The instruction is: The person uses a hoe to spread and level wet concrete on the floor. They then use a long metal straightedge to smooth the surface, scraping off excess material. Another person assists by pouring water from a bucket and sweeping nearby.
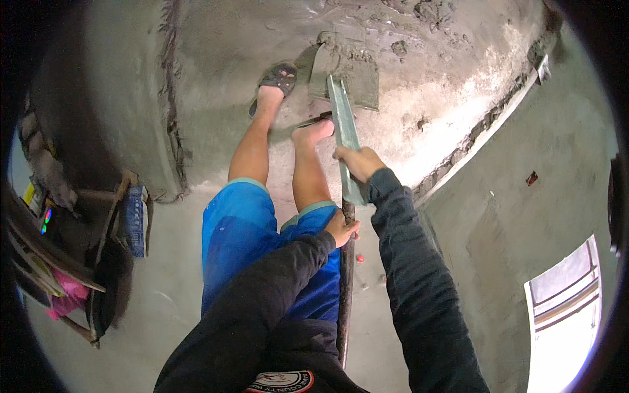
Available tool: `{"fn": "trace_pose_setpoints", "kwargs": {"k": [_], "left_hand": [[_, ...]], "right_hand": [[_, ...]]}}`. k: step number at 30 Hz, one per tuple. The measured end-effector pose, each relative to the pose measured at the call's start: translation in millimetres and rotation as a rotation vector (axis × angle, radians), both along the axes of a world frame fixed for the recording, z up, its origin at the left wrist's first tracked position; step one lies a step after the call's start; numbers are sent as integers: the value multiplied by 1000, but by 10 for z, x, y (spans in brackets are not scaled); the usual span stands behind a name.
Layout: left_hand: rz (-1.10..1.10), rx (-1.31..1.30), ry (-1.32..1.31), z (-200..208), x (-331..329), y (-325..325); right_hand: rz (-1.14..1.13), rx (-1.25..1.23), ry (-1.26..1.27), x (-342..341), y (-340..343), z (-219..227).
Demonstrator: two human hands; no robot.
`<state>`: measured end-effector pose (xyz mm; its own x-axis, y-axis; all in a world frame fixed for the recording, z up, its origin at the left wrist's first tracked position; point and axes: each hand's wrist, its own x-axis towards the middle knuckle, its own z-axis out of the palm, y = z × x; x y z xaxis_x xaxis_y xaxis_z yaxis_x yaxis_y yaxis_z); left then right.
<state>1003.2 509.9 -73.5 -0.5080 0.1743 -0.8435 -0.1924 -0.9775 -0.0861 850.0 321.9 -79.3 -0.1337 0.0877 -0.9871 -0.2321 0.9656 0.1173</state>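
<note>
A flat, wide shovel blade (pixel 363 82), smeared with wet mortar, rests on the floor just beyond my feet. A grey-green, channel-shaped metal length (pixel 345 121) runs from the middle of the blade toward me, in line with the dark round shovel handle (pixel 345 295). Whether the channel is fixed to the shovel cannot be told. My right hand (pixel 362 162) is closed round the channel near its closer end. Below it, my left hand (pixel 342 229) wraps the round handle close to my thigh.
Wet mortar (pixel 432 13) lies lumpy ahead of the blade. A rough ridge (pixel 170 98) runs along the left, and a pale edging strip (pixel 485 131) borders the right. At left stand a wooden frame (pixel 98 288), a blue printed bag (pixel 135 223) and pink cloth (pixel 67 295). A bright window (pixel 563 347) is lower right.
</note>
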Motion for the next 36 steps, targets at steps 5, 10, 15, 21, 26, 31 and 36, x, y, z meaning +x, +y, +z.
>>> {"fn": "trace_pose_setpoints", "kwargs": {"k": [5,10,15,21,26,31,36], "left_hand": [[-161,-214,117,-15,16,19],[-423,-805,123,-144,65,263],[-374,-886,135,-54,72,60],[-354,-1181,161,6,27,-135],[-336,-542,208,-36,63,-27],[-106,-88,80,-50,21,-54],[-41,52,41,-56,-13,-40]], "right_hand": [[11,-23,-3,71,237,276],[-89,-61,111,249,362,-127],[-108,37,32,5,-168,-622],[-18,-40,-9,245,432,324],[-34,42,51,32,-9,-576],[21,-99,24,-130,-253,-496],[346,-73,17,-350,250,607]]}}
